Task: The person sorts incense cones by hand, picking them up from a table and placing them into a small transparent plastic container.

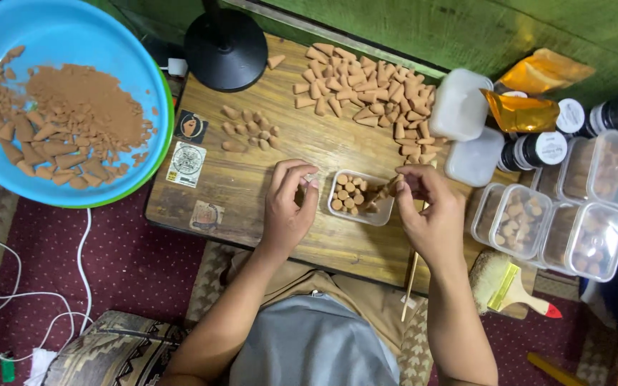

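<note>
A small clear plastic box (385,211) half filled with upright tan incense cones sits on the wooden board (252,179) between my hands. My right hand (427,211) pinches one or two cones over the box's right edge. My left hand (289,204) is curled just left of the box, fingertips at its corner; what it holds, if anything, is hidden. A large heap of loose cones (366,89) lies at the far side of the board. A smaller cluster of cones (250,130) lies left of centre.
A blue basin (109,28) with brown powder and broken cones stands at the left. A black lamp base (225,48) is at the back. Lidded filled boxes (581,214), empty boxes (459,107), dark jars (538,150), orange pouches (531,93) and a brush (509,286) crowd the right.
</note>
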